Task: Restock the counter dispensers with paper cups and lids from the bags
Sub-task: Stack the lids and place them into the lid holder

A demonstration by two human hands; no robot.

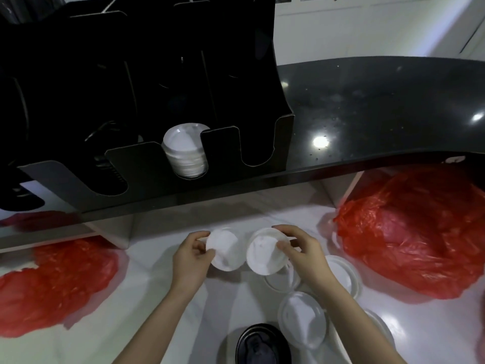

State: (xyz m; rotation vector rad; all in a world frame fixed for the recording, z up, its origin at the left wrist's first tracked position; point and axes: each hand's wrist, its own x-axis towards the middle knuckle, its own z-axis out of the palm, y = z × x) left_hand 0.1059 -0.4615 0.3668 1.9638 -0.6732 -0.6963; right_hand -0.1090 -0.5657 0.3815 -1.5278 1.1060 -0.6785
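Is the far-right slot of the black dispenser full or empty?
Empty, as far as visible: the cut-out of the far-right slot shows only black, while the next slot holds white lids.

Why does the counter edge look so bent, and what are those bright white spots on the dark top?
In the head view, the wide-angle lens bows the straight counter edge into a curve; the white spots are ceiling lights glaring off the glossy dark top; the black dispenser is so underexposed its slots barely show; the lids in the left hand and right hand look soft and washed out.
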